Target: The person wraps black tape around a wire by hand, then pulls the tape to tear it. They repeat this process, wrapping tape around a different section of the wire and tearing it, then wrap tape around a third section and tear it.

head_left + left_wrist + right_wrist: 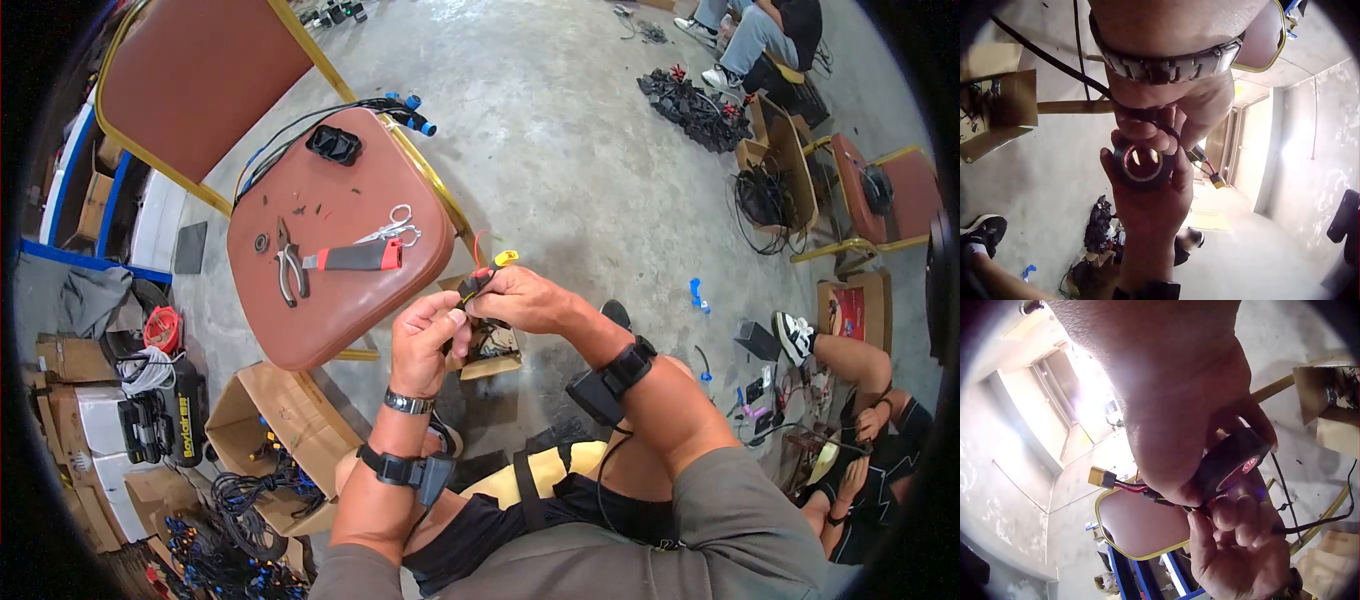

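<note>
My right hand (525,300) grips a roll of black tape (1235,459), with its thumb close to a thin black cable. Right below it, the fingertips of my left hand (420,340) pinch the black cable (1047,60), which trails away past that wrist. At the cable's end, short red and black wires run to a yellow connector (1096,476), which sticks out beyond both hands. The two hands meet at the wire joint, and their fingers hide most of it. Through the roll's round core, the left wrist view shows its pale inner ring.
Pliers (288,270), a red-and-black handled tool (360,257), scissors (398,226) and a black plastic tray (334,145) lie on the brown chair seat (330,325). A cardboard box (300,415) with cables stands at lower left. Another person (860,440) sits at right.
</note>
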Motion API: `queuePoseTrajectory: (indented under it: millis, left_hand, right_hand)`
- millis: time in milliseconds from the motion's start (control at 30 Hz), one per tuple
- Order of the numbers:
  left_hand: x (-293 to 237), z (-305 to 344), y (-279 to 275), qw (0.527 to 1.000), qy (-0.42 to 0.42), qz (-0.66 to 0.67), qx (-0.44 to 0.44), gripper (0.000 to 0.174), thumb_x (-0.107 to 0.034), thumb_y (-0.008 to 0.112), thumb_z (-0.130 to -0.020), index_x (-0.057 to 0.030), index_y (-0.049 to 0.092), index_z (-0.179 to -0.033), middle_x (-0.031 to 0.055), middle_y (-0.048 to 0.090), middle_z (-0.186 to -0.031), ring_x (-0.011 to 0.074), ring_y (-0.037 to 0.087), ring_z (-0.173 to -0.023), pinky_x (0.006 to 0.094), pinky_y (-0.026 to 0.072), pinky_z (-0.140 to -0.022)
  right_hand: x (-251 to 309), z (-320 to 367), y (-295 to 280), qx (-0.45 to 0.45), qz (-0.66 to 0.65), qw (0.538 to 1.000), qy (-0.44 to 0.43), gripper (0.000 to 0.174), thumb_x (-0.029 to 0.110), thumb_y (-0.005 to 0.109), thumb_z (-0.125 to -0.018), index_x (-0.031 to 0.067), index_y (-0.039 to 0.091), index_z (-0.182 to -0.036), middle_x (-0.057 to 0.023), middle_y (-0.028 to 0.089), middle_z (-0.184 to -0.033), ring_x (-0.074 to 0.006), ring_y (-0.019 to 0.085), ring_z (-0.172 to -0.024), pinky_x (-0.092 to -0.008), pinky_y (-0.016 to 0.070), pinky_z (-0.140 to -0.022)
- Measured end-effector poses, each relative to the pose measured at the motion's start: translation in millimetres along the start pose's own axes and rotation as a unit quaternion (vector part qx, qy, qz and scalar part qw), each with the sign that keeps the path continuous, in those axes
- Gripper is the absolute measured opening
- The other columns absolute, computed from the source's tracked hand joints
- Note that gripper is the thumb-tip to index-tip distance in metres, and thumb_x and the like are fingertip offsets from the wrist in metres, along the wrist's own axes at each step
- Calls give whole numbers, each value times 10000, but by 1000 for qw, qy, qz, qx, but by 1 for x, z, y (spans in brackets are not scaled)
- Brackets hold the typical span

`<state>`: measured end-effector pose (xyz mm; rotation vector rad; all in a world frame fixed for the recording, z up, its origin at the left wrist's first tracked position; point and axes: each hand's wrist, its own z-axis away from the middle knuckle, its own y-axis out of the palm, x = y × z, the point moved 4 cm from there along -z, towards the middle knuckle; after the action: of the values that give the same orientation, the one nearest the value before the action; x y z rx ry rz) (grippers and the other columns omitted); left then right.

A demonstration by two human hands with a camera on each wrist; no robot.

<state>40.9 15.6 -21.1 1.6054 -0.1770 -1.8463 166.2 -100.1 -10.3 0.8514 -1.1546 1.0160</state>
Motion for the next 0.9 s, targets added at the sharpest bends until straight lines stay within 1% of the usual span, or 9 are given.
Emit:
queuePoseTrajectory:
  millis: [33,100,200,367,533,633,700,833,900]
  left_hand:
    - [0,0,3,1000,1,0,0,206,-17,648,-904,-12,650,-1109,93,667,-767,168,614,-598,262,478,-489]
    - [1,2,6,998,4,-2,-63,196,-14,650,-916,0,656,-1112,85,687,-767,132,614,-588,246,487,-514]
    - [1,1,9,997,25,-1,-76,190,-15,654,-922,4,657,-1111,91,692,-781,132,617,-593,244,496,-524]
    - [-2,2,10,997,35,32,-56,198,-17,656,-925,6,652,-1122,97,691,-781,134,620,-593,237,493,-520]
    - [-7,2,9,995,43,74,-51,211,-16,657,-920,11,647,-1129,101,689,-778,137,621,-588,234,475,-504]
    - [-15,-1,5,994,62,39,-87,194,-31,644,-923,5,660,-1113,106,656,-747,161,594,-585,249,435,-489]
    - [-18,-3,3,990,58,-9,-132,195,-25,647,-918,14,658,-1109,111,662,-747,160,596,-569,249,435,-490]
    - [-18,-4,0,986,75,-69,-130,209,1,663,-903,27,658,-1110,88,678,-763,135,618,-589,242,468,-502]
    - [-21,-5,2,985,77,-86,-129,213,9,663,-901,29,658,-1113,76,680,-768,125,622,-597,241,481,-513]
  right_hand:
    - [-2,-1,0,0,1,1000,-1,241,218,603,-873,-6,688,-897,-33,642,-772,-101,566,-780,-304,480,-736]
    - [-4,-3,-1,-36,13,999,-30,219,194,596,-867,-2,684,-912,-40,631,-752,-109,565,-764,-310,480,-731]
    - [-5,-3,-2,-60,-3,998,-35,204,174,591,-864,-2,682,-912,-60,635,-751,-117,576,-761,-317,483,-727]
    - [-17,-9,-4,-70,21,996,-54,196,151,577,-870,-10,681,-909,-74,647,-752,-129,587,-750,-326,489,-714]
    - [4,-2,-1,-110,37,990,-82,190,128,566,-870,-6,694,-912,-74,639,-721,-132,583,-718,-333,489,-689]
    - [4,-2,2,-132,18,988,-72,207,132,563,-882,-17,699,-924,-53,645,-732,-133,589,-720,-330,496,-679]
    - [-2,-1,1,-105,-27,994,-8,218,147,566,-897,-10,710,-940,-40,652,-762,-113,596,-736,-310,501,-667]
    - [0,4,3,-100,-42,994,-3,229,148,558,-917,-14,707,-976,-24,658,-827,-94,598,-768,-281,505,-676]
    - [-1,8,7,-67,-175,982,26,239,149,553,-930,-20,698,-1017,-37,661,-884,-95,598,-804,-276,512,-720]
